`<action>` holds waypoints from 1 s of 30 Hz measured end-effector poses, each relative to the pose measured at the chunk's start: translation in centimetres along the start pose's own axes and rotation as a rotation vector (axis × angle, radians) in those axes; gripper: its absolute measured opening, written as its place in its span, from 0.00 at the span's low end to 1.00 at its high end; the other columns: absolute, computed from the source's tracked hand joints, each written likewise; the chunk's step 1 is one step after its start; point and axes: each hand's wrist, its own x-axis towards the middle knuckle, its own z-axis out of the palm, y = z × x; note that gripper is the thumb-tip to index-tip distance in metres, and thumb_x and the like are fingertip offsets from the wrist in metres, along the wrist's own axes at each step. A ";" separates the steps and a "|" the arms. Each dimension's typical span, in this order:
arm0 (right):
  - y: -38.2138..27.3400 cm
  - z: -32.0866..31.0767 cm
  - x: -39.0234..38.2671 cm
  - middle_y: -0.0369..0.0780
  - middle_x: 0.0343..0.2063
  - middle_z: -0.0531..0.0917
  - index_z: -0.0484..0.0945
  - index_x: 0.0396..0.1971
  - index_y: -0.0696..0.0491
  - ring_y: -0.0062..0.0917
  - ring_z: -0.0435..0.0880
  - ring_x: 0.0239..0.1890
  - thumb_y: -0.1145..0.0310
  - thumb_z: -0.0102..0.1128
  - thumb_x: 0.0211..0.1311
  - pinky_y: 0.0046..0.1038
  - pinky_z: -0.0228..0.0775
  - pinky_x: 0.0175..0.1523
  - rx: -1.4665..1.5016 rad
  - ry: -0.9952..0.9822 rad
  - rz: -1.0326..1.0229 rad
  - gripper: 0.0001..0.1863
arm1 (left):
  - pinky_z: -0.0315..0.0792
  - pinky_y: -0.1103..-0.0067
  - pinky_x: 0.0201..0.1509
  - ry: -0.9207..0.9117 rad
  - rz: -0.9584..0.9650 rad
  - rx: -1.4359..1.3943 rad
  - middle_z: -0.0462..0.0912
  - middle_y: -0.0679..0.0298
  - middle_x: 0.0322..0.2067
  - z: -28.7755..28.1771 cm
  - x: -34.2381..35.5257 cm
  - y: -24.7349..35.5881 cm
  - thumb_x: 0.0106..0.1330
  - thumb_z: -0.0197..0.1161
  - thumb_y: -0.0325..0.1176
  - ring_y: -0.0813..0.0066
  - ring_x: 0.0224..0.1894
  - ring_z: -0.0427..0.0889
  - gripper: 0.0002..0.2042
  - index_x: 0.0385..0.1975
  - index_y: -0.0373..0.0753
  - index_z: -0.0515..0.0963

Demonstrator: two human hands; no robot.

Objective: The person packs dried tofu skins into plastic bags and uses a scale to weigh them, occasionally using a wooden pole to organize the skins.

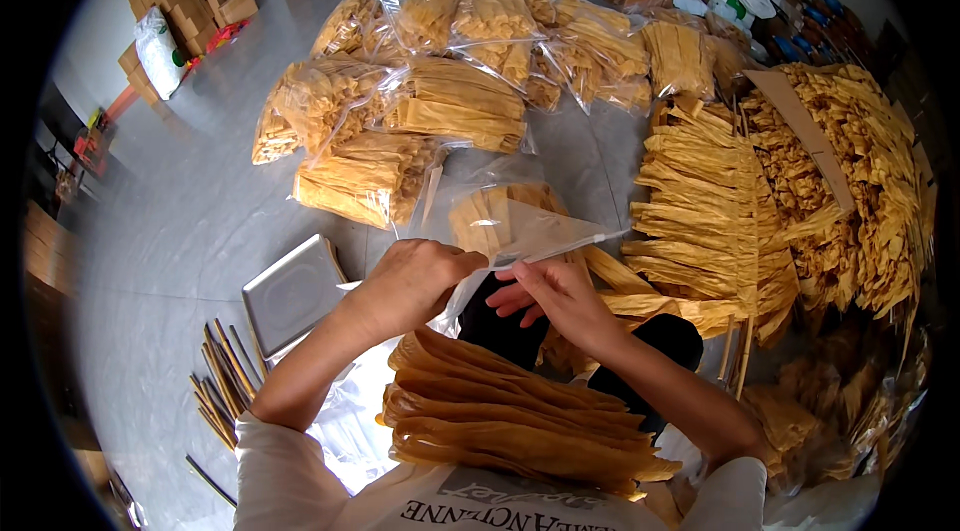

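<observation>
A clear plastic bag (553, 223) hangs between my hands, its mouth edge toward me. My left hand (415, 276) is closed on the left part of that edge. The thumb of my right hand (560, 299) presses the edge near the middle, with its other fingers curled loosely below. Through the film shows a bundle of folded yellow-brown sheets (485, 218), which look like dried bean curd skin; whether it lies inside the bag or behind it I cannot tell. A thick stack of the same sheets (510, 416) lies across my lap, against my shirt.
Several filled clear bags (455, 101) lie on the grey floor ahead. At the right, long sheets (695, 221) hang over sticks beside a large heap (850, 181) with a cardboard strip (805, 136). A metal tray (293, 296) and loose sticks (225, 371) are at the left.
</observation>
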 end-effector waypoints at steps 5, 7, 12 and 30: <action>-2.7 -0.2 -2.4 0.42 0.29 0.80 0.73 0.39 0.60 0.25 0.79 0.34 0.72 0.56 0.57 0.24 0.70 0.38 -0.677 0.162 -0.236 0.11 | 0.72 0.69 0.33 0.159 -0.014 0.089 0.80 0.58 0.28 -0.1 -0.5 -1.6 0.47 0.54 0.18 0.59 0.31 0.79 0.15 0.35 0.40 0.77; -3.1 -1.1 -2.1 0.43 0.28 0.78 0.74 0.37 0.60 0.33 0.76 0.35 0.70 0.58 0.53 0.29 0.66 0.42 -1.187 0.443 -0.864 0.13 | 0.72 0.70 0.34 0.163 -0.051 0.055 0.80 0.57 0.29 -0.2 -0.7 -1.7 0.46 0.54 0.16 0.59 0.31 0.79 0.15 0.34 0.39 0.78; -2.2 -3.0 -1.9 0.45 0.24 0.77 0.76 0.29 0.58 0.39 0.75 0.30 0.72 0.57 0.52 0.35 0.66 0.37 -1.203 0.303 -0.513 0.06 | 0.73 0.71 0.35 0.244 -0.105 -0.054 0.80 0.55 0.31 -1.1 -1.1 -2.6 0.46 0.57 0.15 0.58 0.32 0.79 0.13 0.32 0.36 0.78; -1.5 0.7 0.0 0.42 0.20 0.77 0.77 0.29 0.56 0.35 0.76 0.22 0.72 0.60 0.50 0.31 0.67 0.26 -1.120 0.374 -0.672 0.06 | 0.67 0.80 0.25 0.035 -0.255 -0.621 0.77 0.58 0.19 3.6 -1.2 -0.3 0.63 0.54 0.35 0.78 0.20 0.74 0.14 0.43 0.32 0.69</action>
